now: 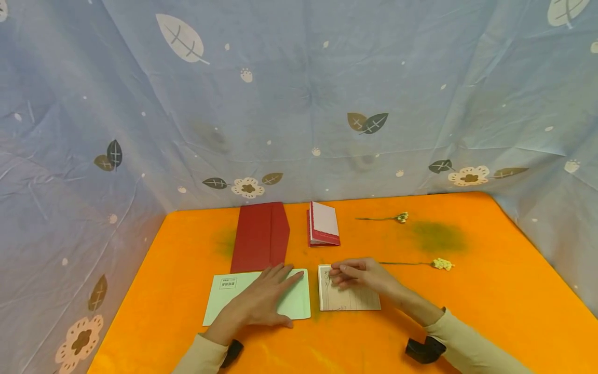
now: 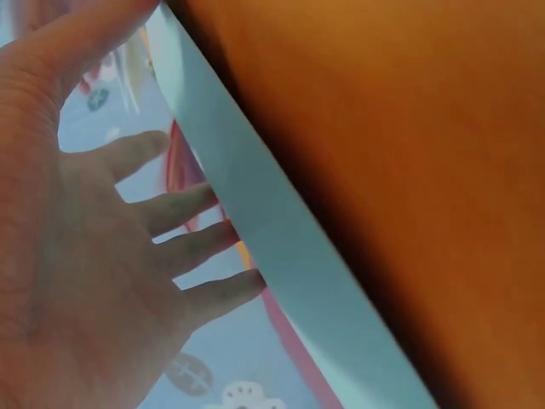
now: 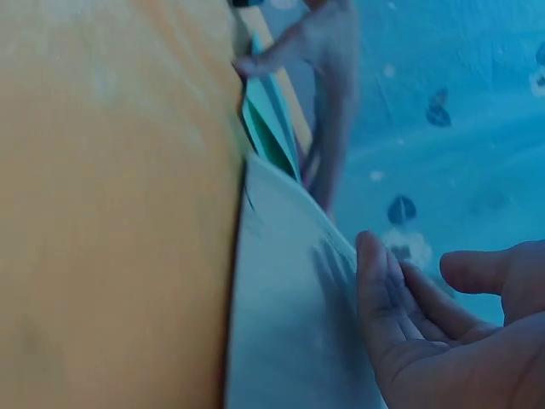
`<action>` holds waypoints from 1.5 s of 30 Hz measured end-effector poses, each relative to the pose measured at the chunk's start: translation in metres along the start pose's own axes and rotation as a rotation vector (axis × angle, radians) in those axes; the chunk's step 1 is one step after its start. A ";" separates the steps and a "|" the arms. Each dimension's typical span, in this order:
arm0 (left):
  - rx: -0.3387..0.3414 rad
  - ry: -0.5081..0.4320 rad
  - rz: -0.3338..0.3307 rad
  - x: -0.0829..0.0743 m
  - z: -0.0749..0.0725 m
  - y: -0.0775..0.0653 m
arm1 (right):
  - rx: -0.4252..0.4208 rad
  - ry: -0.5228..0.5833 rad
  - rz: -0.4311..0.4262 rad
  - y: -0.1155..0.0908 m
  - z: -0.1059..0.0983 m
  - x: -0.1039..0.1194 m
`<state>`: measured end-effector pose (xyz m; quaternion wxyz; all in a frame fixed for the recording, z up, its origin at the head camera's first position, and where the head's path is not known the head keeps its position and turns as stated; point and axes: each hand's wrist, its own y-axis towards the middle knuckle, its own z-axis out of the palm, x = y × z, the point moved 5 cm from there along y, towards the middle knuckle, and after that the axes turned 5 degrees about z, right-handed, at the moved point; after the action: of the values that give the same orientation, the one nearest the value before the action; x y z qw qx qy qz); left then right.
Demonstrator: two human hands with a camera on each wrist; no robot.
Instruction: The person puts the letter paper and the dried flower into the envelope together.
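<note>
Green envelope [image 1: 229, 292] lies on orange cloth [image 1: 490, 291] beneath the left hand [image 1: 261, 298], fingers spread; the right hand [image 1: 366, 276], thumb apart from fingers, is over beige card [image 1: 357, 300]. Perhaps insertion is being prepared; next needs careful pinching.

This looks like a small curtained corner. Blue cloth [image 1: 280, 88] with printed leaves [image 1: 182, 39] and flowers [image 1: 469, 178] hangs across the top and both sides of the frame, around an orange table [image 1: 504, 275]. Home or office, I cannot tell.

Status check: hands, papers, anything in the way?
Left hand spread over mint envelope. Right hand over beige card, not pinching it. Red envelope just beyond the mint one; possible snag.
</note>
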<state>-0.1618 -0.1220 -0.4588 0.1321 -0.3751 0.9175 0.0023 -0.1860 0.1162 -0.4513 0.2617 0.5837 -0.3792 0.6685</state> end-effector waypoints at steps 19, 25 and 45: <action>-0.031 0.075 0.024 -0.010 -0.002 0.007 | 0.159 0.130 0.087 0.020 0.066 -0.029; -0.071 0.067 0.019 -0.010 -0.005 0.007 | 0.150 0.131 0.074 0.022 0.068 -0.032; -0.094 0.103 0.014 -0.013 -0.004 0.009 | 0.185 0.136 0.130 0.010 0.043 -0.028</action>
<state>-0.1603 -0.1072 -0.4532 0.0667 -0.3740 0.9246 0.0271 -0.1642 0.0784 -0.4793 0.1882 0.5331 -0.3345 0.7540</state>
